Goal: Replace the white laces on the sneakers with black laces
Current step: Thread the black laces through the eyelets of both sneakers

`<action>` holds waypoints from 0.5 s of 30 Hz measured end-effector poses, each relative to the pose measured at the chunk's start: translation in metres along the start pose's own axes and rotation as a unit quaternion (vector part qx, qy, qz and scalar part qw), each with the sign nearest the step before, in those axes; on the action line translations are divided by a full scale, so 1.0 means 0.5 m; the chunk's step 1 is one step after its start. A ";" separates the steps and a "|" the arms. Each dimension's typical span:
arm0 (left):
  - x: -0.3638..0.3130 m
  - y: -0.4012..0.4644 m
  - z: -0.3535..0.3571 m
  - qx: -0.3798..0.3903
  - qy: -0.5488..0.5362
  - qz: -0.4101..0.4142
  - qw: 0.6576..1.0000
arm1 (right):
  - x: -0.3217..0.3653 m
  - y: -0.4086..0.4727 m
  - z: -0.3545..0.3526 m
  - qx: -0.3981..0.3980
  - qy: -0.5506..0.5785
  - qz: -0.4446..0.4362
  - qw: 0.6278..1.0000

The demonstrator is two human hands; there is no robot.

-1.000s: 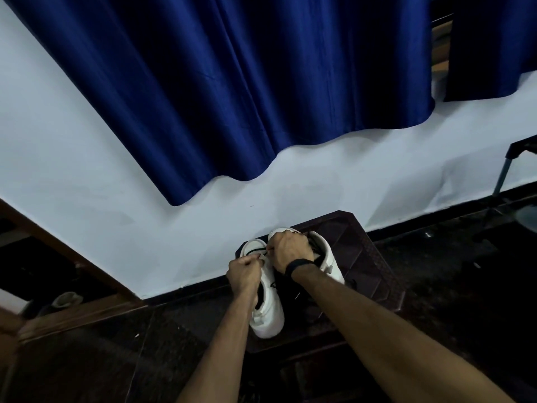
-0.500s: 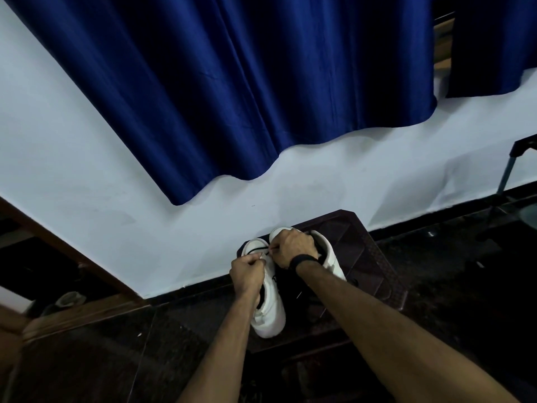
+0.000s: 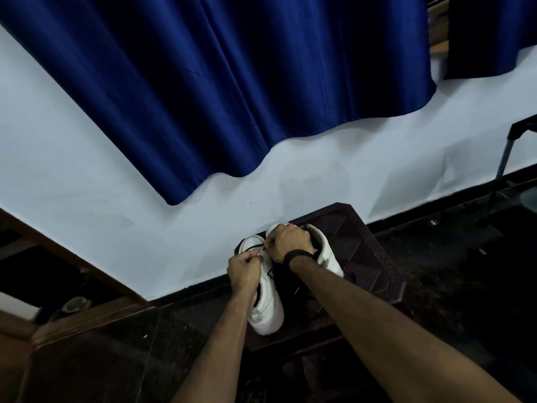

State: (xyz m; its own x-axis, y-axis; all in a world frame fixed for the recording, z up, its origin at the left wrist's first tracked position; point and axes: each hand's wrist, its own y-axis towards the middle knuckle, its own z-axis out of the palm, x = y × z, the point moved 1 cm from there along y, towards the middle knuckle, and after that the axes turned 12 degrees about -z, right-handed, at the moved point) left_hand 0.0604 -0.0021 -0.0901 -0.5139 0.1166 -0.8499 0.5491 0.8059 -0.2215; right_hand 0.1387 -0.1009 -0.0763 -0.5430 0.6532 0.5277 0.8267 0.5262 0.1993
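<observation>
Both our hands work low in the frame's centre: left hand [image 3: 245, 267] and right hand [image 3: 287, 241] each pinch the black lace [image 3: 255, 248] over the left sneaker [image 3: 268, 301]; limp and thin, we judge it best gripped near its tips

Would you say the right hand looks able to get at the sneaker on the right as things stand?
Probably yes: the right hand already lies over the toe end of the right sneaker, with nothing between them, though it is busy pinching the black lace.

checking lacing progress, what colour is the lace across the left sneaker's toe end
Black: the thin black lace crosses the white left sneaker, clearest in the head view.
</observation>
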 end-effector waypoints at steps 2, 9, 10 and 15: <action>-0.003 -0.002 0.002 -0.007 -0.004 -0.002 1.000 | 0.000 0.000 -0.003 0.006 -0.001 -0.005 1.000; -0.008 0.011 -0.002 0.046 -0.172 -0.144 0.973 | 0.004 -0.001 0.002 -0.002 -0.026 -0.027 0.999; -0.007 0.013 -0.001 0.072 -0.204 -0.160 0.963 | 0.004 -0.001 0.002 -0.001 -0.026 -0.033 0.999; -0.013 0.018 -0.022 0.126 -0.152 -0.166 0.966 | 0.006 -0.001 0.007 0.016 -0.029 -0.063 0.997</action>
State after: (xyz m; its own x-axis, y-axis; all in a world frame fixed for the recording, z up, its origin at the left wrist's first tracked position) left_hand 0.0616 0.0105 -0.0813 -0.4917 -0.3309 -0.8055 0.5501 0.5990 -0.5819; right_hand 0.1362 -0.0973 -0.0775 -0.6514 0.6106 0.4503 0.7462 0.6231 0.2344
